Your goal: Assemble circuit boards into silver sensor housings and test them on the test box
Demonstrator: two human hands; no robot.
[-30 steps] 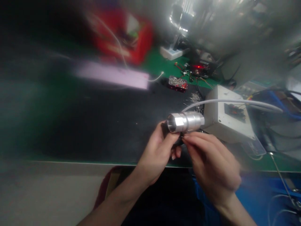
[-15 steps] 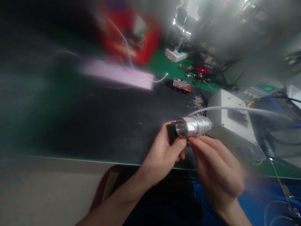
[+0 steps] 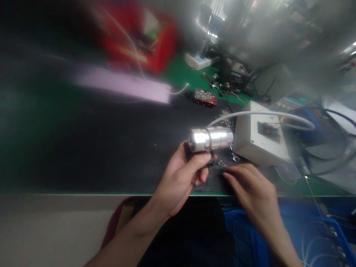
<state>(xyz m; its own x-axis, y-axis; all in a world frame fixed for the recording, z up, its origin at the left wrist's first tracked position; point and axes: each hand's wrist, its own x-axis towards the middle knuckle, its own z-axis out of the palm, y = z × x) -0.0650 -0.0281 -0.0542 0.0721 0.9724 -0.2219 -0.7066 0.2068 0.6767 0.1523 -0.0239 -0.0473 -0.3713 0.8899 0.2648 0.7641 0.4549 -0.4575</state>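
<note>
In the head view, the left hand (image 3: 182,168) is closed around the underside of a shiny silver metal cylinder (image 3: 213,138), held nearly level above the black work mat (image 3: 111,148). The right hand (image 3: 254,187) is just beside it, thumb and forefinger pressed together; whether they pinch something small, I cannot tell. A flexible white hose (image 3: 264,113) arches behind the cylinder, over a boxy off-white housing (image 3: 246,131). Beyond lie a loose heap of thin silver pins (image 3: 226,115) and a small dark-red tray (image 3: 205,103) of metal pieces
</note>
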